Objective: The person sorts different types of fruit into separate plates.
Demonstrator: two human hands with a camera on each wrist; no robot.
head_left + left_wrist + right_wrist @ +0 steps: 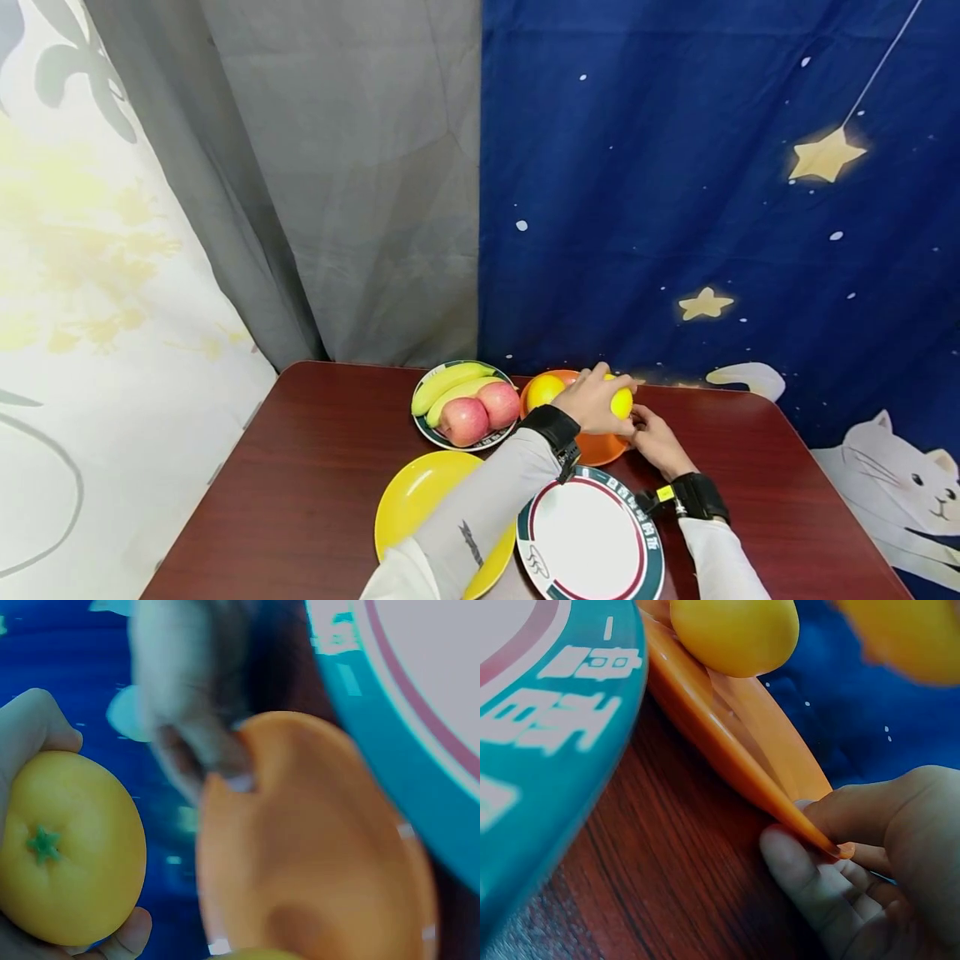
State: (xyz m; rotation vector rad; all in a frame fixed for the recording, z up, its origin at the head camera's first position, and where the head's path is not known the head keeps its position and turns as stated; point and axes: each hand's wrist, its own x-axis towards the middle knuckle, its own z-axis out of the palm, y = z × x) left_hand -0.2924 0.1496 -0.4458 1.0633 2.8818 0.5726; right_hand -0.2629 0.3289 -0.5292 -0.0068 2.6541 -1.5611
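Note:
In the head view my left hand grips a toy orange above the right part of an orange plate. The left wrist view shows this toy orange up close, a green star-shaped stem mark on it and fingers curled about its sides. My right hand pinches the plate's right rim; in the right wrist view thumb and fingers of the right hand lie on both sides of the orange plate. A second toy orange sits on the plate's left part.
Left of the orange plate stands a patterned plate with bananas and two apples. A yellow plate lies partly beneath my left forearm. The white plate with green rim is nearer me. Curtains hang behind the table.

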